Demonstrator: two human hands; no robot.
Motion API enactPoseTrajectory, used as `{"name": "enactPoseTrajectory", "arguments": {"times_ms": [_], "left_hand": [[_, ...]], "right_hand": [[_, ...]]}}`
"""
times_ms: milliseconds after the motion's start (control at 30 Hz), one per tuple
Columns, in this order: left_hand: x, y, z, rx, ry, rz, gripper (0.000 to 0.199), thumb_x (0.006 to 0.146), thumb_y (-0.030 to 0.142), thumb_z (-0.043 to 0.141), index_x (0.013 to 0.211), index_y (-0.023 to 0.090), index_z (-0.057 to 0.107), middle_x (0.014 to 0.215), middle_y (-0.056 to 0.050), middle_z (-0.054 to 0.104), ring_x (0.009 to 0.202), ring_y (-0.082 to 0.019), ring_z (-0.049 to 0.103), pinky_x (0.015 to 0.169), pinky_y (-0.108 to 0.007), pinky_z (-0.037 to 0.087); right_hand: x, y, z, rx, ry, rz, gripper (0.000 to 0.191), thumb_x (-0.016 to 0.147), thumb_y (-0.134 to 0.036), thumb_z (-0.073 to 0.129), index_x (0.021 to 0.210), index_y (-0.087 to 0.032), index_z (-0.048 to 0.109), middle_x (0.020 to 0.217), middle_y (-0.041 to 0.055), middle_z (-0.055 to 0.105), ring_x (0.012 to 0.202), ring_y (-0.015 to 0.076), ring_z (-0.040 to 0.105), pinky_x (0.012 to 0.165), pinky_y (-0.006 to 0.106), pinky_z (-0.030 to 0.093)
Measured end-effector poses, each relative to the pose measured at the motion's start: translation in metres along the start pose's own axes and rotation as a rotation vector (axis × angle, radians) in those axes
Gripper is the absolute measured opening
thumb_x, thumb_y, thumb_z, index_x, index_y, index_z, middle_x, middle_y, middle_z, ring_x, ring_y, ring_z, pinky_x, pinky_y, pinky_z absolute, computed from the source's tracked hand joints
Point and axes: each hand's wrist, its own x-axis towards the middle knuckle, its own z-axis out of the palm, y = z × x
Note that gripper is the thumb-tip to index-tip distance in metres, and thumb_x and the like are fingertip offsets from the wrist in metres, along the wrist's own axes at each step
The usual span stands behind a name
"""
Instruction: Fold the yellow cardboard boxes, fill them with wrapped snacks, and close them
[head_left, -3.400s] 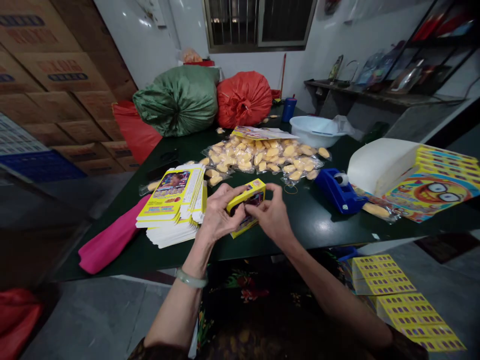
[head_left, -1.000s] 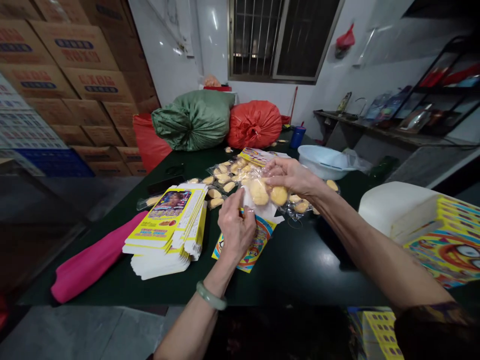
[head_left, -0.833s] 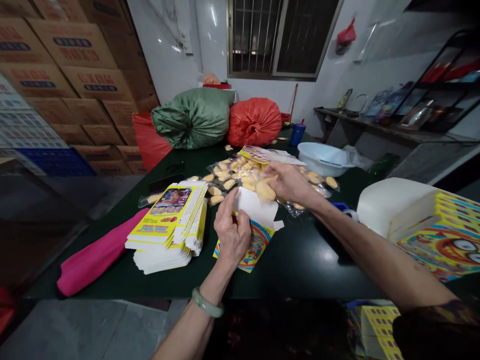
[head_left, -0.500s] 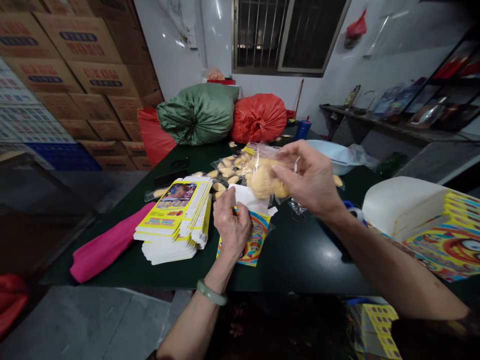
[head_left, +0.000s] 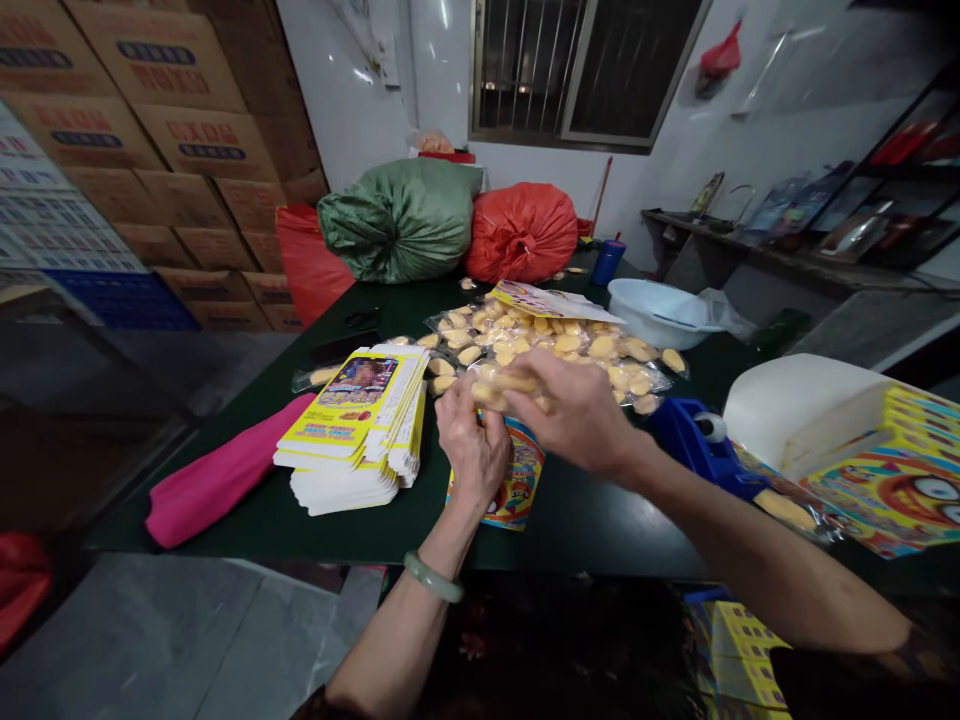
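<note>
Above green table edge (head_left: 600,572) | right fingers (head_left: 551,392) pinch snack bag (head_left: 508,386) | left fingers (head_left: 456,408) curled, hold unclear

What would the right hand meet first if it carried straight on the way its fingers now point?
Probably the person's bare left hand, just ahead of the right hand and the clear plastic packet of yellow snacks it grips; depth is unclear, so it might pass just above.

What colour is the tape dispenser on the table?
The tape dispenser is bright blue, and it shows best in the head view.
</note>
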Motion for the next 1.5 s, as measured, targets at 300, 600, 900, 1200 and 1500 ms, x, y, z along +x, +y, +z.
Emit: {"name": "enactPoseTrajectory", "arguments": {"times_ms": [300,600,900,1200,1500], "left_hand": [[-0.016,-0.001,-0.014,-0.340,0.056,-0.008,0.053,0.085,0.019,0.049,0.137,0.023,0.039,0.130,-0.012,0.053,0.115,-0.022,0.054,0.098,-0.038,0.044],[-0.020,-0.006,-0.038,-0.540,-0.037,0.072,0.038,0.086,0.023,0.055,0.124,0.026,0.054,0.127,-0.009,0.053,0.122,-0.024,0.049,0.107,-0.044,0.036],[-0.008,-0.005,-0.047,-0.497,-0.108,0.086,0.015,0.085,0.033,0.057,0.090,0.020,0.064,0.114,-0.008,0.054,0.113,-0.022,0.052,0.098,-0.042,0.043],[0.011,0.001,-0.047,-0.282,-0.162,0.092,0.005,0.074,0.021,0.064,0.072,0.018,0.059,0.091,-0.005,0.054,0.094,-0.019,0.055,0.084,-0.034,0.047],[0.007,0.019,-0.038,-0.359,0.114,0.137,0.014,0.076,0.016,0.061,0.087,0.019,0.052,0.081,0.000,0.054,0.074,-0.012,0.055,0.068,-0.026,0.047]], "right_hand": [[0.038,0.014,-0.031,0.254,-0.676,0.042,0.006,0.079,-0.018,0.055,0.077,-0.014,0.060,0.072,0.0014,0.059,0.066,0.0108,0.048,0.062,0.023,0.031],[0.035,-0.011,-0.042,0.053,-0.797,-0.061,0.011,0.080,-0.013,0.047,0.069,-0.016,0.048,0.067,0.0006,0.050,0.064,0.0117,0.039,0.059,0.025,0.023],[0.019,0.010,-0.031,0.391,-0.653,0.034,0.029,0.077,-0.019,0.057,0.105,-0.014,0.052,0.110,0.0111,0.055,0.092,0.0172,0.052,0.078,0.030,0.041],[-0.018,0.022,-0.030,0.449,-0.222,0.406,0.025,0.078,-0.031,0.063,0.095,-0.014,0.059,0.083,0.0043,0.061,0.064,0.0117,0.052,0.054,0.024,0.039],[-0.006,0.010,-0.040,0.300,-0.315,0.231,0.017,0.076,-0.023,0.066,0.091,-0.015,0.061,0.073,-0.0018,0.058,0.058,0.0084,0.043,0.058,0.022,0.032]]}}
